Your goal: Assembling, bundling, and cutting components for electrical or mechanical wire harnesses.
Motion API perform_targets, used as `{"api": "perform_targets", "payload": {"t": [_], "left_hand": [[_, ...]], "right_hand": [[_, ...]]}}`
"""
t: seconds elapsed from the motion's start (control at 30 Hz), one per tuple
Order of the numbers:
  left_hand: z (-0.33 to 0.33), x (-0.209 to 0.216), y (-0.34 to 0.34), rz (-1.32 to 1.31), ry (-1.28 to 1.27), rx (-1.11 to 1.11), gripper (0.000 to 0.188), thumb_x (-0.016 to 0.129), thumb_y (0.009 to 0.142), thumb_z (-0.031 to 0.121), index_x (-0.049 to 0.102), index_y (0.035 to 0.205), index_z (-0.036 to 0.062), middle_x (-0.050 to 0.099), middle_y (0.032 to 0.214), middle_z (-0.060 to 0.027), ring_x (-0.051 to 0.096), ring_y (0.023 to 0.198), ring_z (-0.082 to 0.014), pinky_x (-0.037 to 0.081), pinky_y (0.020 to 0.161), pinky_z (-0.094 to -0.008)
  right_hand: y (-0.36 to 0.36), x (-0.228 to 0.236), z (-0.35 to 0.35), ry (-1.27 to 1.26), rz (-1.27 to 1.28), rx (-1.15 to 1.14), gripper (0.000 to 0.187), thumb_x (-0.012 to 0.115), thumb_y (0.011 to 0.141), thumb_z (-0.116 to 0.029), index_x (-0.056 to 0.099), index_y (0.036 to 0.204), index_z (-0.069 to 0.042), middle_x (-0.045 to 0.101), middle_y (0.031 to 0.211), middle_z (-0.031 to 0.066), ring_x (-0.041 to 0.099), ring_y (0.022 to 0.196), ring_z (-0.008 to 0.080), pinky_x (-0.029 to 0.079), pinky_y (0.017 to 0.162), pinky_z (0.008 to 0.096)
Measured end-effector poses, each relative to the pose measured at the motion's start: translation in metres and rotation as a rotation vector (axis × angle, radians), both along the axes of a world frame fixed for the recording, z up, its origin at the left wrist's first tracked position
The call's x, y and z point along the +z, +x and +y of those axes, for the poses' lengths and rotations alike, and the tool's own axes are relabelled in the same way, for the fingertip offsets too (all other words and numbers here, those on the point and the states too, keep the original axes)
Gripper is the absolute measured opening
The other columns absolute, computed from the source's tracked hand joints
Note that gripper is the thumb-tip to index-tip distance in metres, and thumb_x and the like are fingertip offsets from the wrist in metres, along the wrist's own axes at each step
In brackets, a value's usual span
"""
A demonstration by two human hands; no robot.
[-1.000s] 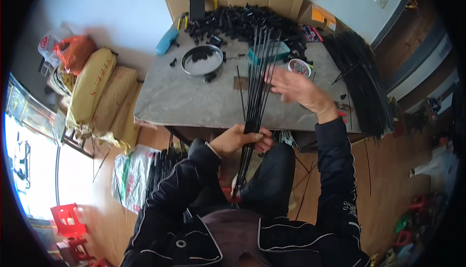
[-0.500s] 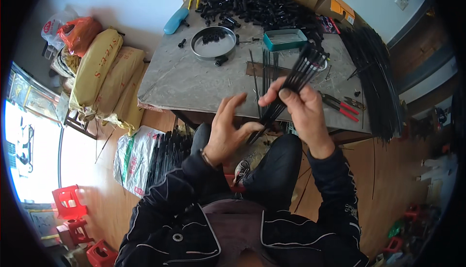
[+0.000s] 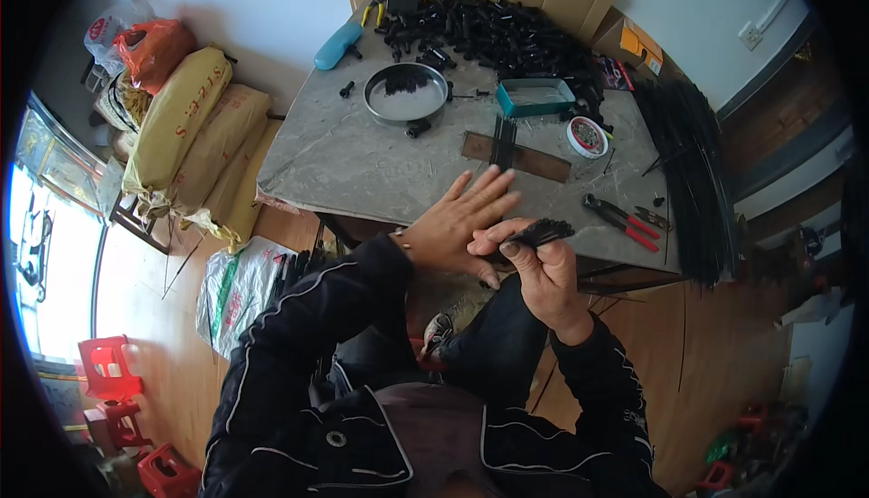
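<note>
My right hand [image 3: 548,282] grips a bundle of thin black rods [image 3: 543,232] in front of the table's near edge. The bundle is seen nearly end-on, so its length is mostly hidden. Close on its left is my left hand [image 3: 455,229], fingers stretched and spread, holding nothing; I cannot tell whether it touches the rods. Just beyond the left fingertips, more black rods [image 3: 503,143] lie across a flat brown strip [image 3: 545,164] on the grey table [image 3: 312,149].
Around these stand a round metal pan [image 3: 405,116] with small black parts, a teal tray [image 3: 536,110] and a small white tub [image 3: 587,138]. Red-handled pliers [image 3: 625,224] lie right. Black fittings [image 3: 498,36] are heaped behind; long black rods [image 3: 697,172] hang over the right edge.
The bundle has come down and toward me, turning from slanted lengthwise to nearly end-on. My left hand has shifted right, its fingers now spread. The view has shifted slightly.
</note>
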State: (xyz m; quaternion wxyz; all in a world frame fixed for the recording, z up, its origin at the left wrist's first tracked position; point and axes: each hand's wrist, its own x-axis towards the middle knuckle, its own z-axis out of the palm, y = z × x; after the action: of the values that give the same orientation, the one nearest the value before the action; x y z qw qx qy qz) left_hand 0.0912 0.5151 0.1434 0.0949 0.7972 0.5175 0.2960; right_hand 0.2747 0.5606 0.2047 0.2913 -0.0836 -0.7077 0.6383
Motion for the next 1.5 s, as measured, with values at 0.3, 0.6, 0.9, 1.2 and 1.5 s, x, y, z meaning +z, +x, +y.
{"api": "perform_targets", "payload": {"t": [0.3, 0.6, 0.9, 1.2, 1.5], "left_hand": [[-0.004, 0.075, 0.011, -0.755, -0.071, -0.248, 0.045, 0.067, 0.089, 0.026, 0.058, 0.126, 0.0023, 0.06, 0.128, -0.0152, 0.053, 0.124, -0.0247, 0.028, 0.113, -0.0408], [-0.004, 0.084, 0.033, -0.998, -0.095, -0.084, 0.02, 0.059, 0.094, 0.012, 0.065, 0.11, 0.002, 0.071, 0.102, -0.008, 0.066, 0.097, -0.0144, 0.051, 0.088, -0.0295], [0.001, 0.084, 0.029, -1.024, -0.072, -0.086, 0.022, 0.059, 0.094, 0.011, 0.063, 0.114, 0.0031, 0.071, 0.104, -0.0071, 0.067, 0.095, -0.0136, 0.055, 0.082, -0.0269], [0.001, 0.09, 0.028, -1.135, -0.143, -0.098, 0.023, 0.057, 0.094, 0.005, 0.061, 0.116, -0.0008, 0.07, 0.104, -0.0115, 0.066, 0.102, -0.0182, 0.052, 0.092, -0.0313], [0.0, 0.091, 0.028, -1.142, -0.137, -0.045, 0.022, 0.055, 0.096, 0.006, 0.06, 0.117, -0.0003, 0.07, 0.103, -0.0101, 0.065, 0.1, -0.0159, 0.05, 0.092, -0.0307]], "right_hand": [[-0.008, -0.011, 0.014, 0.16, 0.008, -0.113, 0.02, 0.054, 0.098, -0.009, 0.059, 0.113, 0.002, 0.065, 0.101, 0.0053, 0.06, 0.091, 0.0108, 0.049, 0.081, 0.0256], [-0.042, -0.013, 0.206, 0.108, -0.442, -0.203, 0.02, 0.062, 0.087, -0.011, 0.068, 0.106, -0.005, 0.07, 0.089, 0.0062, 0.066, 0.082, 0.0179, 0.052, 0.074, 0.0331], [-0.137, -0.04, 0.279, 1.216, -0.875, -0.507, 0.012, 0.068, 0.073, -0.018, 0.073, 0.081, -0.013, 0.07, 0.083, 0.0112, 0.066, 0.086, 0.0316, 0.049, 0.073, 0.0449], [-0.13, -0.024, 0.269, 1.301, -0.887, -0.48, 0.007, 0.068, 0.075, -0.02, 0.074, 0.074, -0.017, 0.07, 0.078, 0.0065, 0.066, 0.086, 0.0257, 0.044, 0.078, 0.0424], [-0.078, 0.06, 0.187, 0.3, 0.039, -0.508, 0.011, 0.058, 0.091, -0.014, 0.063, 0.091, -0.004, 0.062, 0.072, 0.0014, 0.055, 0.059, 0.0111, 0.046, 0.059, 0.0243]]}}
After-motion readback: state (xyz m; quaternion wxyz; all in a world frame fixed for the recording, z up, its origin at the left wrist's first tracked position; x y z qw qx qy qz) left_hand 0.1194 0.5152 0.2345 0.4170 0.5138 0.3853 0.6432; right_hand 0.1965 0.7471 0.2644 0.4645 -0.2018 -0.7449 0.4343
